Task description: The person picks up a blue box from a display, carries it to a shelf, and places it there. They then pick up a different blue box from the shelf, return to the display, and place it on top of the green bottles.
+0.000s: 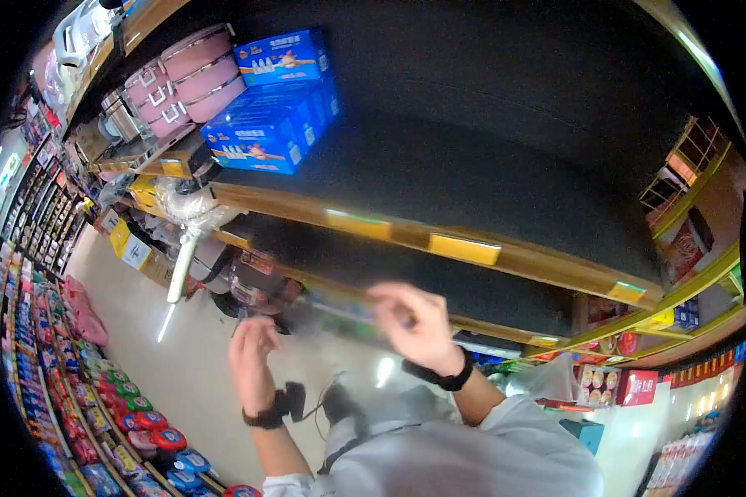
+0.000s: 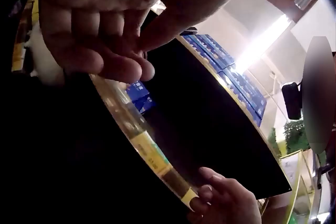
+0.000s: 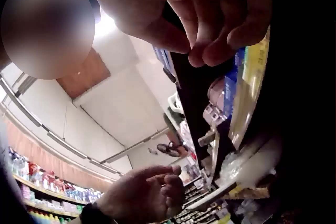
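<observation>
- 2 bare hands are in view, and neither can be seen holding anything.
- The left hand [image 1: 253, 356] hangs out in front of the left part of the shelf [image 1: 472, 190], apart from its front edge; its 4 fingers lie side by side, loosely bent, with the thumb near them.
- The right hand [image 1: 414, 327] hangs before the middle of that front edge, blurred in the head view; its fingers are relaxed and slightly curved, the thumb close to the fingertips. Whether thumb and fingers touch, I cannot tell.
- Both forearms angle up from the body; 2 black bands [image 1: 449, 379] circle the wrists, and the pale sleeves [image 1: 522, 439] look like soft cloth.
- At least 3 blue boxes [image 1: 261, 137] stand stacked at the shelf's left end, near its front left corner, with 1 on top; they are glossy, printed and square-edged. The full count is hidden.
- Just left of them are 2 stacks of rounded pink containers [image 1: 207, 79], smooth, with pale clasps.
- 3 flat yellow labels [image 1: 464, 248] sit along the shelf's brown front edge; the board is dark and matt.
- Below the front left corner, 1 long pale handle [image 1: 184, 265] sticks out from crinkled clear plastic [image 1: 192, 207].
</observation>
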### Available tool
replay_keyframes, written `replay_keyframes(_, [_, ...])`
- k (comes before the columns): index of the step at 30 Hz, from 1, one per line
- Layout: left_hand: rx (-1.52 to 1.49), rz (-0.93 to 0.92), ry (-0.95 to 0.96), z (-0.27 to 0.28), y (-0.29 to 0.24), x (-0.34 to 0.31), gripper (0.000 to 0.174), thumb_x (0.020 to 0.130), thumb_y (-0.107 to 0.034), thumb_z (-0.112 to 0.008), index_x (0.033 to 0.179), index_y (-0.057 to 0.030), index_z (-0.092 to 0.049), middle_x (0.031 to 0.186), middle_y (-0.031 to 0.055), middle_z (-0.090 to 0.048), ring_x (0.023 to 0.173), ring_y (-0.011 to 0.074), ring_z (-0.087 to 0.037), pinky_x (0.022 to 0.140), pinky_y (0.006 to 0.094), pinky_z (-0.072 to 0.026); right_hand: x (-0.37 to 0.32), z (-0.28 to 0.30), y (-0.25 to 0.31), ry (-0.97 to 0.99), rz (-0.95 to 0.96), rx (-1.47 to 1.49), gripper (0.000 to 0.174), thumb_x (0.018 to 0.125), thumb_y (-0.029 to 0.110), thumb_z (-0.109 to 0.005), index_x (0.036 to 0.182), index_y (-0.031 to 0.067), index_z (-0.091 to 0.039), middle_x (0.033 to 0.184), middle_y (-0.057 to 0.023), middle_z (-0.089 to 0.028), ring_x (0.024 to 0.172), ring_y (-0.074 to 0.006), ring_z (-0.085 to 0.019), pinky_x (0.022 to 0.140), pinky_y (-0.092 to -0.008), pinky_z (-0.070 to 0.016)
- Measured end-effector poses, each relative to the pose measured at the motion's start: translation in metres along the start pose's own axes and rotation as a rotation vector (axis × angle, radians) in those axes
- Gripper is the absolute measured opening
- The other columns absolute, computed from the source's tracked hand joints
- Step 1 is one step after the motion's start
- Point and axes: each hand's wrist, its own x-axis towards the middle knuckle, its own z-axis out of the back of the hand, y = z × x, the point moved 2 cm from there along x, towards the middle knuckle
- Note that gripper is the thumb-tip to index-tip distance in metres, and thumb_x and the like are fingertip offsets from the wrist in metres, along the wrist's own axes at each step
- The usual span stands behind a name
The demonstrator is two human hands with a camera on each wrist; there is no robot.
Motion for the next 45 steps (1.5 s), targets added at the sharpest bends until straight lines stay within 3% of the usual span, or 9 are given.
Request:
replay_keyframes(7, [-0.182, -0.065, 0.138, 0.007, -0.045, 0.146, 0.036, 0.094, -0.016, -0.055, 0.126, -0.0017, -0.051, 0.09, 0.0039, -0.059, 0.067, 0.0113, -0.053, 0.058, 0.0242, -0.0431, 0.087, -0.066, 0.043, -0.158, 0.024, -0.086, 0.025, 0.084, 0.002, -0.064, 0.109, 0.0043, -0.066, 0.069, 0.0019, -0.063, 0.055, -0.0006, -0.054, 0.049, -0.0172, -0.0391])
replay_keyframes(14, [-0.419, 0.072, 0.329, 0.014, -0.056, 0.24, 0.065, 0.091, -0.015, -0.051, 0.149, -0.0051, -0.023, 0.077, 0.0109, -0.059, 0.053, 0.0126, -0.051, 0.045, 0.0242, -0.0412, 0.212, -0.109, 0.049, -0.044, -0.227, -0.506, 0.077, 0.082, 0.03, -0.07, 0.142, -0.0005, -0.033, 0.075, -0.0182, -0.067, 0.066, -0.0335, -0.068, 0.06, -0.0396, -0.0553])
replay_keyframes(18, [-0.367, 0.142, 0.364, 0.012, -0.054, 0.26, 0.066, 0.092, -0.014, -0.051, 0.15, -0.0056, -0.02, 0.07, 0.0102, -0.058, 0.053, 0.0125, -0.052, 0.042, 0.0225, -0.0393, 0.244, -0.128, 0.031, -0.061, -0.337, -0.858, 0.081, 0.082, 0.038, -0.068, 0.144, 0.0012, -0.032, 0.082, -0.0253, -0.066, 0.071, -0.042, -0.066, 0.066, -0.0476, -0.0556])
replay_keyframes(25, [-0.442, 0.252, 0.448, 0.016, -0.051, 0.284, 0.063, 0.094, -0.024, -0.053, 0.148, -0.0068, -0.027, 0.061, 0.0017, -0.051, 0.047, 0.0076, -0.049, 0.036, 0.0191, -0.0357, 0.223, -0.149, 0.033, -0.217, -0.061, -0.928, 0.074, 0.081, 0.024, -0.072, 0.143, 0.0055, -0.036, 0.099, -0.0259, -0.058, 0.074, -0.0411, -0.065, 0.065, -0.0448, -0.0544])
replay_keyframes(33, [-0.361, 0.196, 0.387, 0.008, -0.053, 0.281, 0.049, 0.094, -0.022, -0.05, 0.138, -0.0017, -0.042, 0.05, -0.0005, -0.042, 0.035, 0.0054, -0.033, 0.031, 0.0188, -0.0224, 0.197, -0.155, 0.042, -0.367, 0.17, -0.79, 0.039, 0.079, 0.001, -0.065, 0.116, 0.0015, -0.055, 0.092, -0.0166, -0.06, 0.082, -0.0338, -0.063, 0.07, -0.0388, -0.0536])
replay_keyframes(37, [-0.269, 0.062, 0.545, 0.015, -0.046, 0.288, 0.038, 0.097, -0.021, -0.046, 0.125, 0.0024, -0.055, 0.044, -0.0031, -0.036, 0.031, 0.0045, -0.024, 0.031, 0.0203, -0.0171, 0.174, -0.176, 0.041, -0.131, 0.235, -0.756, 0.009, 0.08, 0.01, -0.063, 0.08, 0.0011, -0.06, 0.08, -0.014, -0.057, 0.076, -0.0326, -0.061, 0.065, -0.0391, -0.0516])
replay_keyframes(38, [-0.179, 0.04, 0.542, 0.018, -0.039, 0.299, 0.037, 0.097, -0.022, -0.046, 0.125, 0.0015, -0.056, 0.044, -0.0032, -0.037, 0.032, 0.0048, -0.025, 0.031, 0.0206, -0.0174, 0.171, -0.173, 0.036, -0.304, 0.338, -0.76, 0.015, 0.078, 0.01, -0.064, 0.069, 0.0017, -0.056, 0.077, -0.0126, -0.056, 0.074, -0.0323, -0.06, 0.065, -0.0415, -0.0508])
replay_keyframes(41, [0.161, -0.025, 0.404, 0.022, -0.054, 0.292, 0.036, 0.097, -0.024, -0.051, 0.126, -0.0025, -0.057, 0.048, -0.0021, -0.042, 0.036, 0.0055, -0.034, 0.034, 0.0208, -0.0212, 0.183, -0.133, 0.055, -0.697, 0.162, -0.661, 0.023, 0.079, 0.012, -0.064, 0.099, 0.0021, -0.06, 0.088, -0.0175, -0.057, 0.081, -0.0361, -0.059, 0.071, -0.0417, -0.0522])
replay_keyframes(45, [0.38, -0.097, 0.45, 0.012, -0.065, 0.279, 0.045, 0.095, -0.026, -0.053, 0.133, -0.0009, -0.051, 0.056, 0.0018, -0.051, 0.036, 0.008, -0.04, 0.034, 0.0235, -0.0264, 0.207, -0.116, 0.041, -0.504, 0.043, -0.85, 0.049, 0.083, 0.02, -0.062, 0.127, 0.0009, -0.05, 0.105, -0.0241, -0.058, 0.095, -0.0425, -0.056, 0.085, -0.0464, -0.0489])
